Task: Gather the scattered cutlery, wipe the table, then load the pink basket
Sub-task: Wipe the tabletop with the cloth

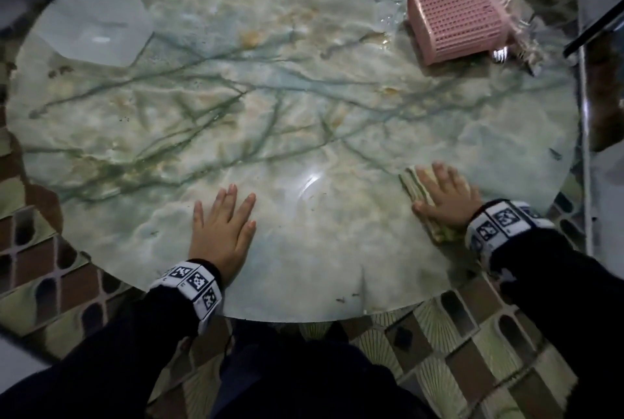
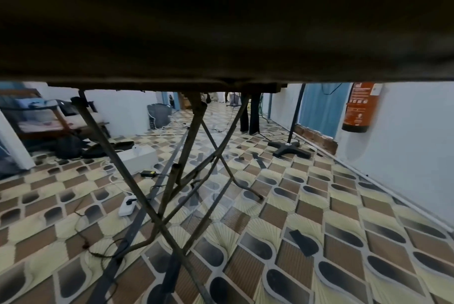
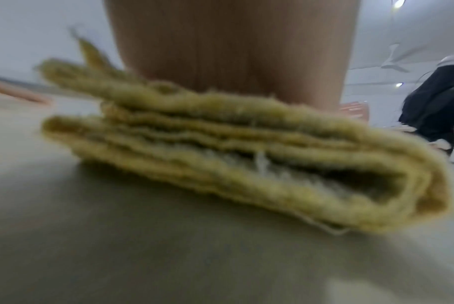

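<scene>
The right hand (image 1: 445,197) presses flat, fingers straight, on a folded yellow cloth (image 1: 418,192) at the near right edge of the marble table (image 1: 287,108). The left hand (image 1: 221,229) lies flat beside it, grip relaxed and empty. The pink basket (image 1: 457,18) lies tipped over at the far right, blurred cutlery (image 1: 516,47) just beside it

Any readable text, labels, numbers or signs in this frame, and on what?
None can be read.
Fire extinguisher: printed label, too small and blurred.
Wristbands: black-and-white square marker patterns, no letters.
Pink basket, cloth, table: no text.
</scene>
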The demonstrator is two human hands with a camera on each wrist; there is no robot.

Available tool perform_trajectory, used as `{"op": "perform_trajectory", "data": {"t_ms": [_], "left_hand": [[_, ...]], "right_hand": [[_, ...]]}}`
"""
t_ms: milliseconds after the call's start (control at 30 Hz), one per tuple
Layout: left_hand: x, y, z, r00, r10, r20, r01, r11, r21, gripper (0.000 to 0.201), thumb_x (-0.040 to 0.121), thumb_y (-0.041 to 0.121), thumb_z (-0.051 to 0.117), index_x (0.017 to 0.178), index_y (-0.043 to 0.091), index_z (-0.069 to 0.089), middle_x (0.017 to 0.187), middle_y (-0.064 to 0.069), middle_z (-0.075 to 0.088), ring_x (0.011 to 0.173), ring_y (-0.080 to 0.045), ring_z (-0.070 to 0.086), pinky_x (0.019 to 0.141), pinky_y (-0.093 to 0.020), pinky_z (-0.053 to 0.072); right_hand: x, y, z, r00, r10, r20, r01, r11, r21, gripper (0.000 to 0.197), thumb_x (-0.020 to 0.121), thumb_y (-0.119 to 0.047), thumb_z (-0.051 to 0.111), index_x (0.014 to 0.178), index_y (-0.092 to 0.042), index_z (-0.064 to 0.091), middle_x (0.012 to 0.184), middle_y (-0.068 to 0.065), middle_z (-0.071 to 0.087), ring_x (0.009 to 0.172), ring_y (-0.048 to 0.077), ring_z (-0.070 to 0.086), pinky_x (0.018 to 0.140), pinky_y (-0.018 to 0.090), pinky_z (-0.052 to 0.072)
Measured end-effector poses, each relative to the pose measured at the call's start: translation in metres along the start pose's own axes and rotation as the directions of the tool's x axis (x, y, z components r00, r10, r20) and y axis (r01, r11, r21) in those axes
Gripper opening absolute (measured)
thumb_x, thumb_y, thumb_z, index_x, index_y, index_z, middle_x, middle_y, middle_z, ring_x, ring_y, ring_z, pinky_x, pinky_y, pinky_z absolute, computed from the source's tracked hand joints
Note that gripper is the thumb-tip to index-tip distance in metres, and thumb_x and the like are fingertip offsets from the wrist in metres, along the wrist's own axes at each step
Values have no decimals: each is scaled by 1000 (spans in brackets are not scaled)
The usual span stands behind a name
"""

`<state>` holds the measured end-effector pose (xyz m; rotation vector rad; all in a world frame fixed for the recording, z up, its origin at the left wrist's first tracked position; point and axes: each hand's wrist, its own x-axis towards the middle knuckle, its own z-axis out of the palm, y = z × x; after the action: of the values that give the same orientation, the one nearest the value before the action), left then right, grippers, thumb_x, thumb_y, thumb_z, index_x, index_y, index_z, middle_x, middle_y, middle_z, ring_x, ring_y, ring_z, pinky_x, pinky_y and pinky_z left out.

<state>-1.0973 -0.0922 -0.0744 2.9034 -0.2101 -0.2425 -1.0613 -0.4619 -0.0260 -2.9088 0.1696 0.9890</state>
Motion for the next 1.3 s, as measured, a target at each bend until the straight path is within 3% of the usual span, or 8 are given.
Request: {"op": "perform_trajectory", "data": {"t_ms": [133, 433, 600, 700, 800, 1067, 1200, 1300], "left_hand": [[1, 1, 2, 999, -4, -36, 5, 1000, 24, 75, 81, 54, -1, 147, 27, 23, 156, 4, 12, 145, -13, 4, 113, -40, -11], [4, -1, 2, 998, 13, -61, -14, 1000, -18, 72, 83, 53, 11, 142, 22, 37, 153, -3, 27, 142, -20, 22, 114, -46, 4], [3, 1, 1, 999, 25, -28, -26, 999, -21, 77, 80, 56, 8, 145, 22, 31, 155, -3, 20, 144, -20, 16, 115, -42, 1], [3, 0, 1, 999, 31, 9, -31, 999, -15, 83, 76, 62, 7, 147, 22, 25, 156, -2, 14, 145, -19, 11, 115, -41, 1], [2, 0, 0, 998, 47, 33, -47, 999, 18, 86, 74, 64, 4, 148, 24, 20, 157, -2, 9, 145, -19, 8, 115, -41, 0], [1, 2, -8, 996, 39, 77, -43, 998, 48, 82, 76, 66, 7, 148, 28, 16, 158, -1, 5, 145, -18, 5, 115, -41, 3], [-1, 22, -15, 987, 76, 143, -79, 997, 15, 77, 81, 71, 17, 148, 32, 14, 158, 0, 3, 145, -21, 7, 116, -48, 11], [-13, 61, -8, 952, 210, 222, -217, 976, 6, 105, 59, 88, -16, 147, 35, 7, 158, -2, 4, 144, -22, 11, 114, -51, 19]], "right_hand": [[32, -36, -10, 990, 57, -130, -45, 995, 88, 66, 97, -46, 31, 149, -30, -5, 157, 8, -16, 144, 32, -11, 114, 49, -2], [-65, -118, 54, 782, -559, 277, 623, 717, -313, 66, 91, -58, 20, 146, -40, -12, 153, -3, -28, 142, 21, -23, 113, 50, -7], [-9, -27, 1, 981, -167, 101, 184, 965, -186, 67, 97, -50, 29, 146, -36, -13, 154, -2, -26, 144, 23, -18, 116, 48, 0], [24, -40, -8, 997, -20, -73, 20, 1000, 0, 69, 94, -56, 26, 149, -28, -4, 157, 9, -15, 144, 32, -11, 117, 46, -1], [20, -86, 1, 988, -92, -121, 95, 995, 16, 78, 85, -61, 17, 150, -24, -4, 156, 14, -14, 143, 35, -11, 116, 48, -4], [-88, -114, 71, 784, -549, 289, 618, 737, -275, 68, 95, -51, 30, 145, -39, -16, 138, -6, -42, 130, 15, -35, 111, 50, -13], [-62, -31, 41, 905, -354, 238, 409, 879, -245, 71, 92, -60, 21, 143, -33, -22, 140, -6, -40, 140, 22, -27, 113, 52, -5], [-18, 30, 3, 991, -114, 67, 121, 987, -102, 68, 97, -48, 31, 146, -33, -14, 153, -1, -28, 144, 24, -16, 115, 49, 2]]}}
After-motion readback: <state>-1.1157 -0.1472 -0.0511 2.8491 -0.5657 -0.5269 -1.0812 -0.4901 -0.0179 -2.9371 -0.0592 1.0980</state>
